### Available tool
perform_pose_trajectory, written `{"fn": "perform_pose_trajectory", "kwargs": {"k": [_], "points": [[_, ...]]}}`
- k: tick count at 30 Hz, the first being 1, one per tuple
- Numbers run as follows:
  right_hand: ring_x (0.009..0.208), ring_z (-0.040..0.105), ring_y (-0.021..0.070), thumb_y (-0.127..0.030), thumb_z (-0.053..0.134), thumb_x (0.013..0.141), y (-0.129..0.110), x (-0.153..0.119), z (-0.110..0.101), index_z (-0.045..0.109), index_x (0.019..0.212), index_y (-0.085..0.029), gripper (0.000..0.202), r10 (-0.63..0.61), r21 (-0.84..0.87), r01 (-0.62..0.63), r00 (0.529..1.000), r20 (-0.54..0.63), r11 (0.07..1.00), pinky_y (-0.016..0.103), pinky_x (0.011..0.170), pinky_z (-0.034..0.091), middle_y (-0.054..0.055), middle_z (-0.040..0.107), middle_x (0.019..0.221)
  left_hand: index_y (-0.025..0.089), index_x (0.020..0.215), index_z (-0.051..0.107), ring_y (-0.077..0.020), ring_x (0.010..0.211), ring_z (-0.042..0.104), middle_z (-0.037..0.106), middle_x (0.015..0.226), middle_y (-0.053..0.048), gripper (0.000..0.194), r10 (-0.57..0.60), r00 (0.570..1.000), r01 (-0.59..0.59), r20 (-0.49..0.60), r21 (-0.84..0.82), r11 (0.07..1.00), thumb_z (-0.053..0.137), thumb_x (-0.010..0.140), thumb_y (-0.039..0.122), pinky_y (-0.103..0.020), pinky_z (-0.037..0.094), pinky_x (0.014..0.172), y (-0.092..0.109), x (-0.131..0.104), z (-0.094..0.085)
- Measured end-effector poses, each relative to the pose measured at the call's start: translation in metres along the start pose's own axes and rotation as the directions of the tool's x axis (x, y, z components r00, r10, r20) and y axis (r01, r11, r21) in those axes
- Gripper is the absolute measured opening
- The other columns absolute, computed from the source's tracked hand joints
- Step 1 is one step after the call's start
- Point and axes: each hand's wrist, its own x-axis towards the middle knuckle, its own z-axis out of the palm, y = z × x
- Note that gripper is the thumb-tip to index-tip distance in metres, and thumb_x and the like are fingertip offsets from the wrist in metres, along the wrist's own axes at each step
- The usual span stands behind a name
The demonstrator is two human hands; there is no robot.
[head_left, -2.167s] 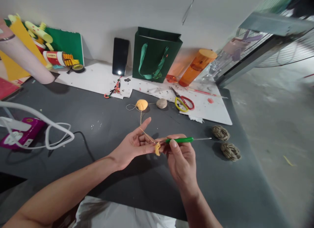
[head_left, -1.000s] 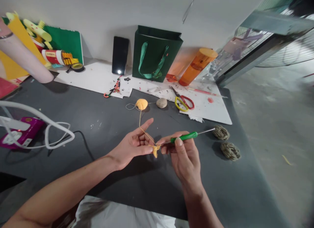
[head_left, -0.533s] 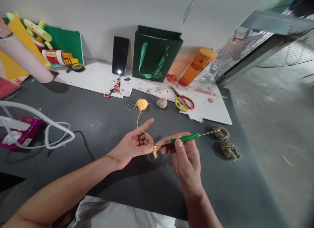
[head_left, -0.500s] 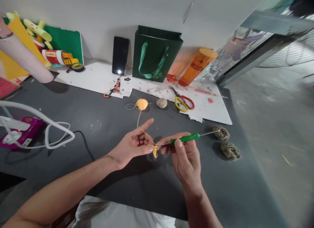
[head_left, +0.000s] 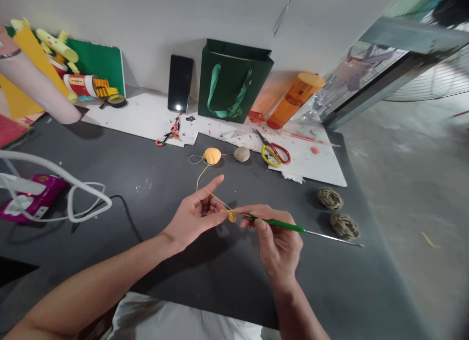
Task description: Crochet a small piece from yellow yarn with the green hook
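My left hand (head_left: 194, 215) pinches a small yellow crocheted piece (head_left: 232, 216) between thumb and fingers, its index finger stretched out with yellow yarn over it. That yarn runs back to a yellow yarn ball (head_left: 211, 156). A green-handled crochet hook (head_left: 282, 225) is held in my right hand (head_left: 280, 242); its left tip meets the yellow piece, and its long metal end points right. Beside the yellow ball lies a beige yarn ball (head_left: 241, 154).
Scissors (head_left: 273, 152) lie on a white board (head_left: 318, 159) behind my hands. Two olive yarn bundles (head_left: 330, 198) sit at the right. A phone (head_left: 180, 83), green bag (head_left: 232, 81) and orange bottle (head_left: 296, 100) stand behind. A purple power strip (head_left: 32, 198) with cables is left.
The hook has tilted, its right end swinging down toward the table's front. The yellow piece has risen slightly, and my left index finger has shifted a little left.
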Motion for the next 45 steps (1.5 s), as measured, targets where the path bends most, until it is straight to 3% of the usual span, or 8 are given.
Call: {"fn": "perform_pose_trajectory", "kwargs": {"k": [4,20,24,28,33,45], "points": [[0.07,0.071,0.0171,-0.025,0.061,0.102,0.001,-0.001,0.001,0.07,0.103,-0.028,0.01,-0.057,-0.027,0.057,0.998,0.001,0.998,0.031,0.057,0.055,0.004,0.081,0.09,0.027,0.15,0.055,-0.0115,0.075,0.053,0.064,0.079,0.002,0.087,-0.02,1.0,0.021,0.01,-0.087,0.996,0.09,0.07,0.024,-0.03,0.044,0.076,0.0,0.001,0.0],[0.066,0.071,0.0172,-0.022,0.06,0.101,0.003,-0.005,0.003,0.071,0.103,-0.027,0.012,-0.055,-0.077,0.053,0.998,-0.023,0.996,0.032,0.056,0.057,0.006,0.082,0.093,0.028,0.147,0.058,-0.0119,0.079,0.057,0.064,0.081,0.004,0.084,-0.086,0.994,0.095,0.06,-0.161,0.982,0.091,0.07,0.023,-0.033,0.043,0.082,-0.004,0.003,-0.002],[0.075,0.075,0.0187,-0.014,0.06,0.099,0.007,-0.009,0.001,0.071,0.108,-0.028,0.02,-0.08,-0.117,0.082,0.996,0.026,0.99,0.035,0.064,0.061,0.006,0.082,0.099,0.027,0.144,0.062,-0.0111,0.077,0.057,0.065,0.076,0.005,0.082,-0.088,0.996,0.092,0.03,-0.179,0.98,0.092,0.068,0.022,-0.033,0.044,0.085,-0.006,0.003,-0.001],[0.087,0.079,0.0226,-0.008,0.06,0.096,0.011,-0.01,0.0,0.069,0.118,-0.029,0.031,-0.175,-0.216,0.199,0.976,0.128,0.956,0.039,0.071,0.063,0.008,0.082,0.107,0.026,0.142,0.064,-0.01,0.074,0.057,0.064,0.073,0.006,0.082,-0.084,0.996,0.078,-0.021,-0.194,0.978,0.094,0.065,0.021,-0.031,0.044,0.081,-0.006,0.004,0.0],[0.084,0.08,0.0214,-0.007,0.061,0.096,0.009,-0.008,0.001,0.069,0.12,-0.028,0.033,-0.274,-0.352,0.322,0.945,0.181,0.879,0.036,0.065,0.062,0.009,0.083,0.108,0.027,0.143,0.063,-0.0103,0.076,0.057,0.066,0.077,0.005,0.082,-0.074,0.996,0.066,-0.04,-0.179,0.982,0.093,0.067,0.02,-0.03,0.044,0.079,-0.006,0.002,0.002],[0.084,0.08,0.0226,-0.001,0.066,0.09,0.012,-0.009,0.001,0.07,0.124,-0.029,0.044,-0.286,-0.373,0.332,0.942,0.175,0.866,0.037,0.065,0.062,0.008,0.083,0.107,0.028,0.143,0.063,-0.0106,0.075,0.058,0.066,0.074,0.005,0.083,-0.061,0.995,0.043,-0.073,-0.222,0.974,0.093,0.066,0.017,-0.029,0.044,0.079,-0.007,0.001,0.004]]}}
